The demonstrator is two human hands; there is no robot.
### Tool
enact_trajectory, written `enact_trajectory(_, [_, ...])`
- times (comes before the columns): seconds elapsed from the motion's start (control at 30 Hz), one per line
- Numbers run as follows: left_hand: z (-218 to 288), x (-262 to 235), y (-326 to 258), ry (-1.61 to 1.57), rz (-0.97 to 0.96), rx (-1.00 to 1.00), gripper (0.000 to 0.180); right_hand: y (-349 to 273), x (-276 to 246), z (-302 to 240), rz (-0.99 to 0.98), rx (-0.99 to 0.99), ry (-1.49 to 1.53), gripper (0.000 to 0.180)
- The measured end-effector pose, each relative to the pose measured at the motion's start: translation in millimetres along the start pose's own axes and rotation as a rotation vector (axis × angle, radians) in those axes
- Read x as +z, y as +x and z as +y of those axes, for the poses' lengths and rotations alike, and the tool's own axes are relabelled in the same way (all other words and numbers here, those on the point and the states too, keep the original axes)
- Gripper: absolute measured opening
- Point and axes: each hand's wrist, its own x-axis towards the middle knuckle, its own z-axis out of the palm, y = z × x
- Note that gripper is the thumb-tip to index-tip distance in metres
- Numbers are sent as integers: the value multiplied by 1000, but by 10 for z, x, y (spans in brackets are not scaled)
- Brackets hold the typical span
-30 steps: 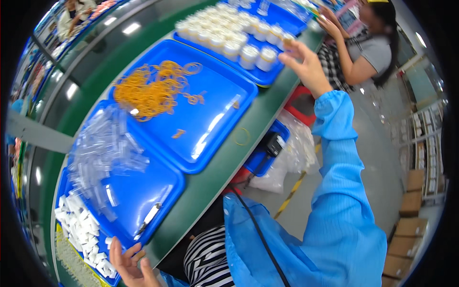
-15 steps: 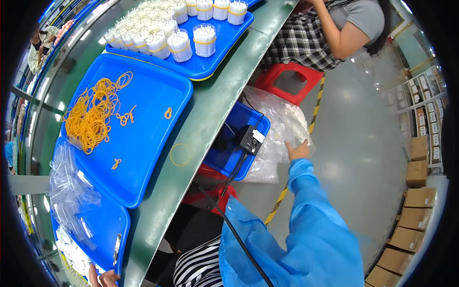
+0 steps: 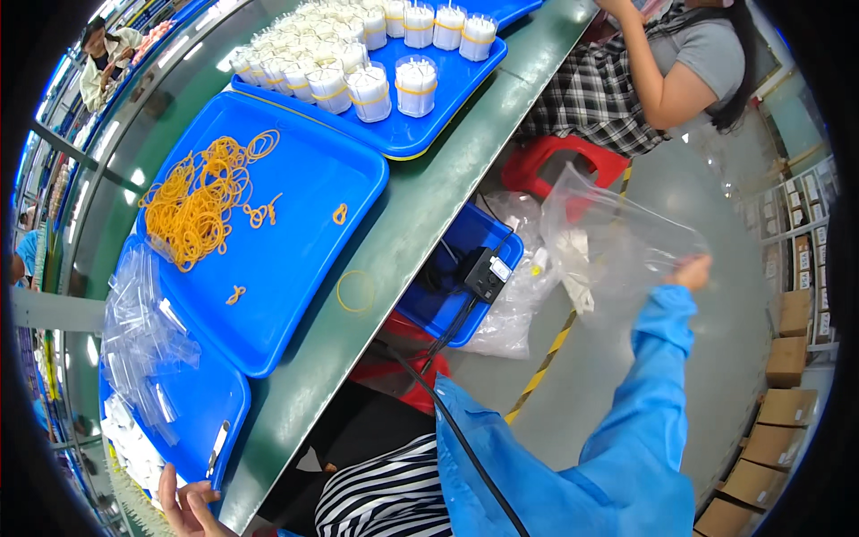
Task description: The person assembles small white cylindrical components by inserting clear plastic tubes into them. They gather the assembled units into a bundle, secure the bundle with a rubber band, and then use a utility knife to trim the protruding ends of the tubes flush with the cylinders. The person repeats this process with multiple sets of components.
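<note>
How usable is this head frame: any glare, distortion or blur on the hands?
Head view: heavy fisheye bending of the green table edge, black corners. Ceiling-light glare streaks the blue tray. The right hand is small and soft-edged behind a see-through plastic bag. The left hand is cut off by the rim.

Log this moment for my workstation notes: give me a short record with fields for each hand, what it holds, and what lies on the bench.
right hand: raised out to the side, gripping a clear plastic bag
left hand: at the near table edge, beside the nearest blue tray
middle tray: a pile of yellow rubber bands, a few loose ones
far tray: banded bundles of white pieces
nearest tray contents: small clear bags
</note>
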Motion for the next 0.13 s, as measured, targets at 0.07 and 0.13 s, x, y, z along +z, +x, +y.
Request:
enact_trajectory(0.07, [-414,-139,103,-136,-40,90,45,-217,-177,-1384,-240,-59,337,31])
enact_trajectory(0.13, [-509,-76,172,-125,-64,152,41,-107,-434,-2046,-419,-133,484,30])
